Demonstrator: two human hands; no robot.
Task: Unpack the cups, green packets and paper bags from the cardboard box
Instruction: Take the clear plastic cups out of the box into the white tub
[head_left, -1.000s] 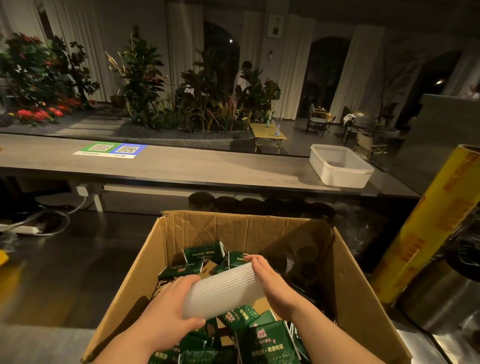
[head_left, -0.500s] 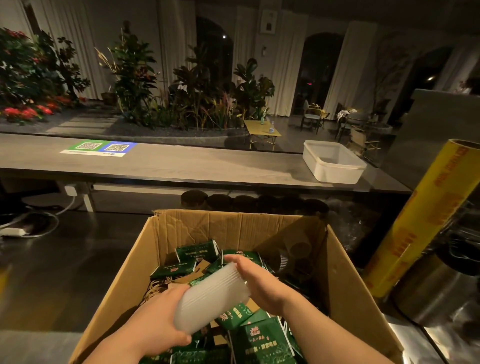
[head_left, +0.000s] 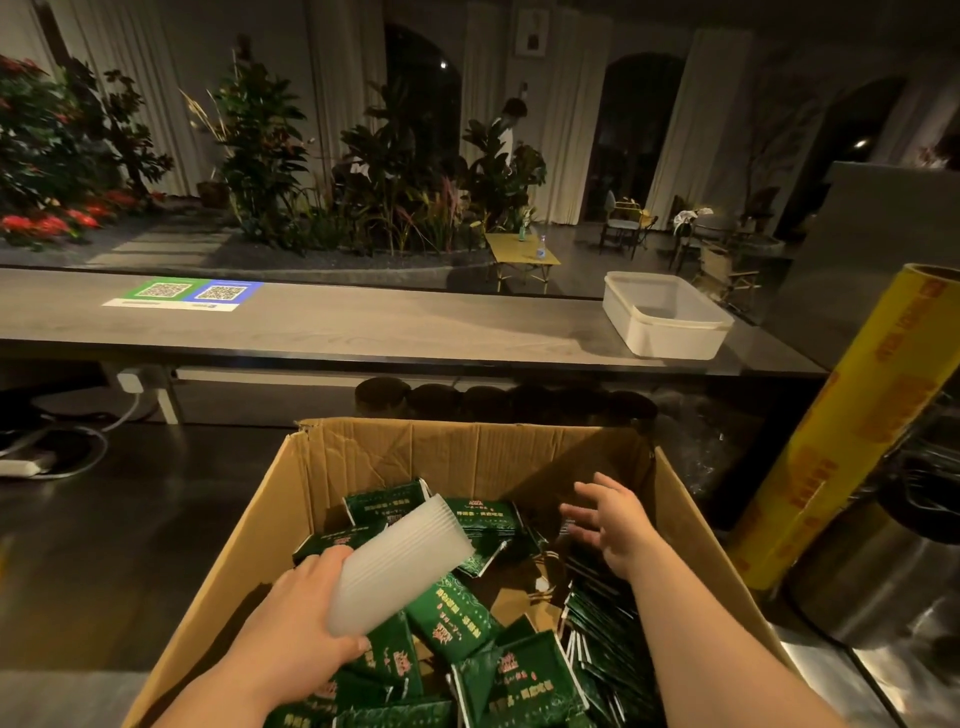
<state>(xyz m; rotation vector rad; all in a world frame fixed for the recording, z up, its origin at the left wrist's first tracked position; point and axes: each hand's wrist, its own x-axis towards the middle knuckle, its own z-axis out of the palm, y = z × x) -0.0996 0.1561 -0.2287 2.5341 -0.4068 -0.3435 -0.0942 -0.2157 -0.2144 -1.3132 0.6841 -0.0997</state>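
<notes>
Cup stack (head_left: 400, 566) aslant, rims toward upper right

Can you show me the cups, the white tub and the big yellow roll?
stack of cups (head_left: 400, 566), head view, middle of its side.
white tub (head_left: 675, 340), head view, its front wall.
yellow roll (head_left: 847, 431), head view, middle of its side.

I get a dim, warm-toned picture, and the background is nearly dark. Light from above catches the rim of the cardboard box (head_left: 467, 452), while its far right inner corner sits in shadow. Glare streaks the steel pot (head_left: 872, 587). Wide-angle bowing bends the edges. The right hand (head_left: 613, 525) is slightly motion-blurred.
</notes>
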